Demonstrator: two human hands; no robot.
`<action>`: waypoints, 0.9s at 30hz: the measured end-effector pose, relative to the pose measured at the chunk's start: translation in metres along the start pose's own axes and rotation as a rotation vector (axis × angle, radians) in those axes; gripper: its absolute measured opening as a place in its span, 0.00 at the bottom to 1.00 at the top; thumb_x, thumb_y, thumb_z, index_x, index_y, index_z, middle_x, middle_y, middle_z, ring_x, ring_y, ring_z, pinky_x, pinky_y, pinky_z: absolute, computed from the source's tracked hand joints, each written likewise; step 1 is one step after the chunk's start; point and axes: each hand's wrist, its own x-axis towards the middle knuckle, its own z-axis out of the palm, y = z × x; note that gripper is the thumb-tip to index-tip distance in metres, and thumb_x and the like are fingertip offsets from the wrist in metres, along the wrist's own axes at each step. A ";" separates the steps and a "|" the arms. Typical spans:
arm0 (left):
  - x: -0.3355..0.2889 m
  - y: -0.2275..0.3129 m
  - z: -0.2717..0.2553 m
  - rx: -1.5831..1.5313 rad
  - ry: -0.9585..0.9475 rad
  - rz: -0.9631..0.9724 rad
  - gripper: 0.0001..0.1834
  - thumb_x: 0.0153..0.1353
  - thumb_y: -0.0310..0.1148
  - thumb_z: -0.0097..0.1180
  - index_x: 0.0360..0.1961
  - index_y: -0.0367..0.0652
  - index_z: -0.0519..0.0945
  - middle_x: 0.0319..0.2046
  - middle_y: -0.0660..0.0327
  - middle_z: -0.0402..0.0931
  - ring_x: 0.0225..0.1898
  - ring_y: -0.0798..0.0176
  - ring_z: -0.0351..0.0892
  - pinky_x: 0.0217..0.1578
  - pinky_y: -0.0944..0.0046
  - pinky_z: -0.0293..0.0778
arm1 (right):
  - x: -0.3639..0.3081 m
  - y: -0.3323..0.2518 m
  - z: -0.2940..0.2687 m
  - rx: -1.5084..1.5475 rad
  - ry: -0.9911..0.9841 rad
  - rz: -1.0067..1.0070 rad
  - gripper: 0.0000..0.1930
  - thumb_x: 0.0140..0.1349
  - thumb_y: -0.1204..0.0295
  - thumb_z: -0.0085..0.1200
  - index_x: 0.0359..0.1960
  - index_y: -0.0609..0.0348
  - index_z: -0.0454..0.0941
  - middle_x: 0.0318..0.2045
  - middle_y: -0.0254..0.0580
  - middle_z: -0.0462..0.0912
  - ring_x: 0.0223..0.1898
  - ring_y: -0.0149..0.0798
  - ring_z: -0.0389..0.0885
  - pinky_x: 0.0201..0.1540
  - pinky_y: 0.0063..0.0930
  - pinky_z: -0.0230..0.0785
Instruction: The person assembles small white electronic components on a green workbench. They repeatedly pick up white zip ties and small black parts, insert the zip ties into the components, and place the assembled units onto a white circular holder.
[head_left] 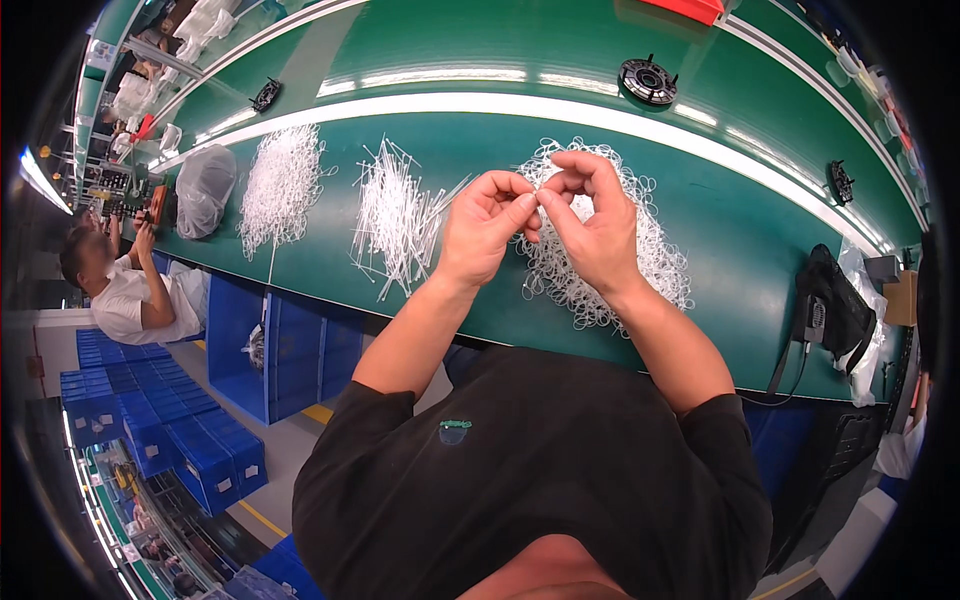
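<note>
My left hand [490, 225] and right hand [597, 225] pinch closed, contents unclear. Slack fingertips could drop pieces among the loops [655, 265].

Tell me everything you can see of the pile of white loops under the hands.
The pile of loops is a broad, loose, tangled white mound of thin strands, plastic by the look, straggling at its edges. It lies on the green table. The left hand and right hand hide part of it; whether they touch it is unclear.
</note>
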 end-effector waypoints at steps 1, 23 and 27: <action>0.000 0.000 0.001 -0.019 0.022 0.011 0.07 0.68 0.25 0.58 0.45 0.34 0.76 0.33 0.59 0.80 0.31 0.69 0.81 0.32 0.69 0.82 | -0.001 0.001 0.000 -0.055 -0.014 -0.039 0.04 0.59 0.81 0.61 0.35 0.61 0.81 0.30 0.41 0.84 0.30 0.34 0.83 0.35 0.27 0.76; 0.001 0.007 -0.003 0.287 0.044 -0.027 0.09 0.65 0.23 0.61 0.45 0.33 0.79 0.35 0.58 0.82 0.31 0.70 0.81 0.33 0.70 0.81 | -0.004 0.014 -0.005 -0.161 -0.110 -0.002 0.04 0.60 0.78 0.61 0.35 0.63 0.81 0.30 0.43 0.86 0.31 0.36 0.85 0.36 0.29 0.77; 0.005 0.012 -0.007 0.413 0.035 -0.091 0.10 0.64 0.27 0.63 0.44 0.34 0.81 0.34 0.61 0.82 0.30 0.73 0.80 0.31 0.72 0.80 | -0.003 0.018 -0.011 -0.194 -0.077 0.007 0.04 0.60 0.78 0.62 0.35 0.63 0.81 0.30 0.41 0.85 0.31 0.34 0.84 0.37 0.28 0.76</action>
